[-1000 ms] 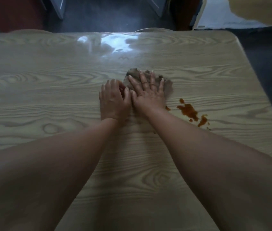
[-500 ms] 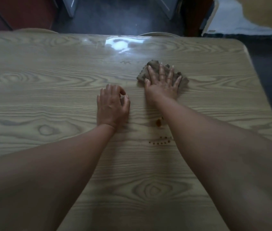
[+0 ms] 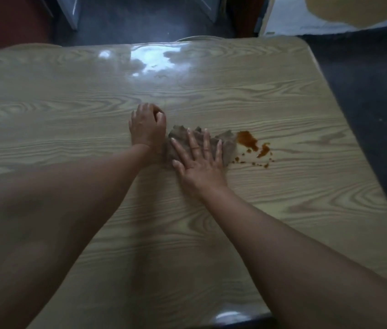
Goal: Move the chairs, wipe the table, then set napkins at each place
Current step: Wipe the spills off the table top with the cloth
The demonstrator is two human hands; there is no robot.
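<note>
A light wood-grain table (image 3: 69, 129) fills the view. My right hand (image 3: 199, 162) lies flat with spread fingers on a crumpled grey-brown cloth (image 3: 228, 143), pressing it onto the tabletop. Just right of the cloth is an orange-brown sauce stain (image 3: 249, 141) with small drops around it. My left hand (image 3: 147, 127) rests on the table beside the cloth's left edge, fingers curled under, holding nothing. No chairs or napkins can be made out clearly.
The table's right edge (image 3: 344, 129) borders a dark floor (image 3: 377, 91). A pale curved chair back (image 3: 199, 38) peeks over the far edge. Glare from a window lies on the far middle of the tabletop (image 3: 149, 60).
My right hand has slid the cloth back toward me and to the left of the stain. The stain, hidden under my arm before, shows again. My left hand stayed in place.
</note>
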